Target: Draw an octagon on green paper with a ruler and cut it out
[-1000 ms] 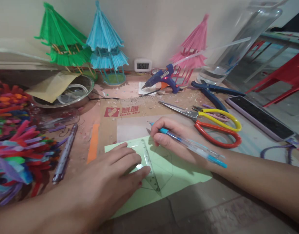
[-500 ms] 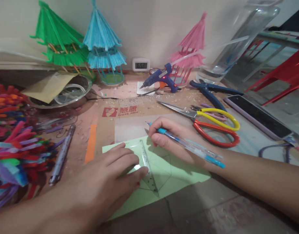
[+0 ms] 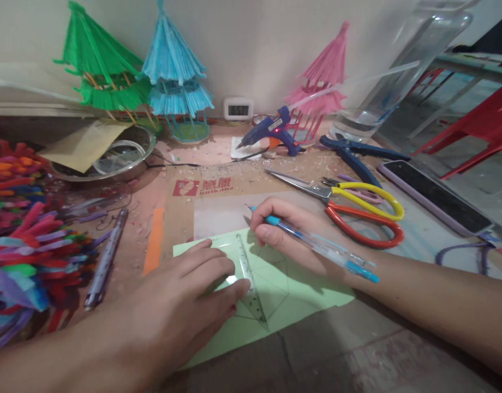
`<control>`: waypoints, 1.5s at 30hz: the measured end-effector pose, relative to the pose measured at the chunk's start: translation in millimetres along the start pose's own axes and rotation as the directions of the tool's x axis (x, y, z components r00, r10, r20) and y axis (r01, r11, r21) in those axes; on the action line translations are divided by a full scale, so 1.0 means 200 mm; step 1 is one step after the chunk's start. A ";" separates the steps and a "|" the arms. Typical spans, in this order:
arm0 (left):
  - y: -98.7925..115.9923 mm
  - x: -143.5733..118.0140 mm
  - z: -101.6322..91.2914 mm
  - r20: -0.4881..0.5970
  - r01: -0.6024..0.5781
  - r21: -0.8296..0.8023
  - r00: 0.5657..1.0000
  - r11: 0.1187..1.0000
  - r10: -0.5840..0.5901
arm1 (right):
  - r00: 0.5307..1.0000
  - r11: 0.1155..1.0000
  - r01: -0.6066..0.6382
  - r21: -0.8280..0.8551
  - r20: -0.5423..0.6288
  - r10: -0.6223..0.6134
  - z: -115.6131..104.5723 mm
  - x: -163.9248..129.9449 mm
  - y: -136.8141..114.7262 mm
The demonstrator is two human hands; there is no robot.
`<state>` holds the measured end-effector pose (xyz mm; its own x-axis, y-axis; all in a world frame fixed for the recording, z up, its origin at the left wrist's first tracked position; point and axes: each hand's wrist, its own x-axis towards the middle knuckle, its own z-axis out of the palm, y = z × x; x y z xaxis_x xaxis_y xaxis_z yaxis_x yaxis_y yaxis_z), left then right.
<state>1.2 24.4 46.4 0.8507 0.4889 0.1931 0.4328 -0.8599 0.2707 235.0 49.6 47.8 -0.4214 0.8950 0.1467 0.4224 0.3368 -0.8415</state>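
My right hand [image 3: 286,224] is closed round a clear and blue pen [image 3: 306,237], its tip pointing up and left, off the paper. Under both hands lies a light green sheet of paper [image 3: 316,295] with a many-sided figure drawn in thin lines. My left hand [image 3: 193,295] rests with its fingers apart on a clear set square [image 3: 251,284], pressing it against the sheet. The set square's marked edge crosses the drawn figure; its left part is covered by my fingers.
Scissors [image 3: 363,218], blue pliers [image 3: 353,155] and a phone [image 3: 435,196] lie to the right. Behind are a glue gun [image 3: 271,131], a small clock [image 3: 238,109] and green, blue and pink pavilion models [image 3: 177,71]. Pipe cleaners [image 3: 25,262] and another pen [image 3: 106,259] are left.
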 end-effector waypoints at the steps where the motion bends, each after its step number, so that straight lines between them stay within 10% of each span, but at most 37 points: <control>1: 0.00 0.00 0.00 0.000 0.012 -0.012 1.000 1.000 -0.012 | 1.000 1.000 -0.001 0.001 0.003 0.001 0.00 0.00 0.00; 45: -0.01 -0.01 -0.01 -0.002 0.019 -0.057 1.000 0.998 -0.019 | 1.000 1.000 -0.003 0.004 0.016 0.003 0.00 0.00 -0.01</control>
<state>-2.5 24.8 46.4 0.8417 0.5056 0.1894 0.4311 -0.8406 0.3278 234.3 49.6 50.2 -0.4330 0.8912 0.1354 0.4203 0.3325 -0.8443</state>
